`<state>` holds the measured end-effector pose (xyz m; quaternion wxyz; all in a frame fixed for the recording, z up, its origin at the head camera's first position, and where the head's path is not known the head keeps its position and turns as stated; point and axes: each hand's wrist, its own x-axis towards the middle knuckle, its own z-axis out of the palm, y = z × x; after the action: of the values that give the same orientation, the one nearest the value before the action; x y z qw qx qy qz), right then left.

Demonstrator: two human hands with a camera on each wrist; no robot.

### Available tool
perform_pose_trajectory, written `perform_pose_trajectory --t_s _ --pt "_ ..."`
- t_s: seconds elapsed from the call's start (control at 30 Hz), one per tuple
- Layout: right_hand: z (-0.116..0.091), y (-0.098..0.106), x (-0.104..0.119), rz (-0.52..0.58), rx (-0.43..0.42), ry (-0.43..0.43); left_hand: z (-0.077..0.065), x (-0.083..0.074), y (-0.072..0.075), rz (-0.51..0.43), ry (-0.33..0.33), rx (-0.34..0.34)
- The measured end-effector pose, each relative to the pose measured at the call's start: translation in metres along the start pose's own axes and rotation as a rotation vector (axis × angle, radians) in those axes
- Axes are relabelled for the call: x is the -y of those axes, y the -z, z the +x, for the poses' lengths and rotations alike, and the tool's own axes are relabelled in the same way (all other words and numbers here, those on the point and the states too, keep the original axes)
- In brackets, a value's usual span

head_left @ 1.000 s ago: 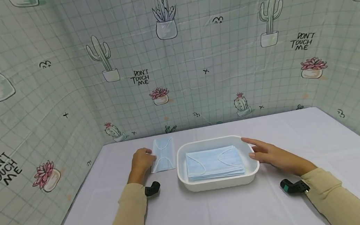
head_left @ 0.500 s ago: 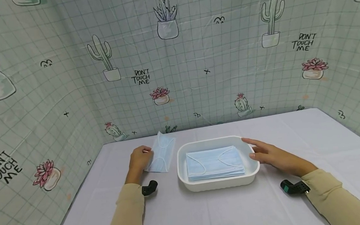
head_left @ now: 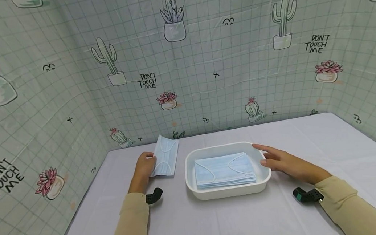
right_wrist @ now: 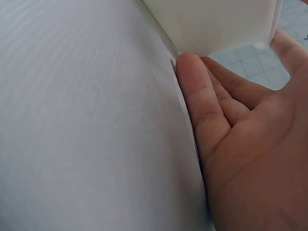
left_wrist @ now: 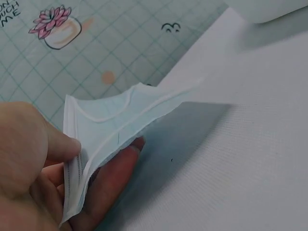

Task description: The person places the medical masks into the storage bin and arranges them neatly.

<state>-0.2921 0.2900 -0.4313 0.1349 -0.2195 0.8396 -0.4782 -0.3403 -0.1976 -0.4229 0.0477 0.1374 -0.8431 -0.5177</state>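
Observation:
In the head view my left hand (head_left: 144, 169) pinches the left edge of a light blue face mask (head_left: 166, 155), which is raised and tilted above the table. The left wrist view shows my thumb on the near side of the mask (left_wrist: 108, 115) and fingers behind it; the mask bows between them. A white tray (head_left: 227, 193) stands to the right, with a stack of blue masks (head_left: 224, 169) lying flat in it, ear loops on top. My right hand (head_left: 284, 163) rests against the tray's right end, its fingers extended and its thumb at the rim.
A white cloth covers the table (head_left: 214, 217). Behind and to the left rises a grid-patterned cactus backdrop (head_left: 187, 66). Each wrist bears a black camera (head_left: 154, 196).
My left hand has lifted the mask off the table, tilting it and shifting it slightly left. The right hand and the tray stay where they were.

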Motion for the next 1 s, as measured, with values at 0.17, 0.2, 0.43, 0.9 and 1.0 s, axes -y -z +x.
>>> perform_pose_trajectory --t_s 0.17,0.2,0.43,0.9,1.0 --pt "0.0005 0.0005 -0.0017 0.005 -0.001 -0.004 0.0019 0.0005 0.0001 -0.034 0.013 0.015" --pt "0.0007 0.0006 -0.0020 0.005 -0.003 -0.006 0.0021 0.0001 0.0002 -0.038 0.011 0.016" --pt "0.0011 -0.0004 -0.0007 0.022 0.003 -0.012 0.0026 -0.0014 -0.0001 -0.110 -0.010 0.026" --pt "0.0007 0.0000 0.0010 0.004 0.001 -0.018 -0.0039 -0.0068 0.0026 -0.250 -0.032 0.094" --pt "0.0014 0.0003 0.0013 -0.002 0.001 -0.024 -0.0045 -0.0072 0.0036 -0.268 -0.018 0.104"
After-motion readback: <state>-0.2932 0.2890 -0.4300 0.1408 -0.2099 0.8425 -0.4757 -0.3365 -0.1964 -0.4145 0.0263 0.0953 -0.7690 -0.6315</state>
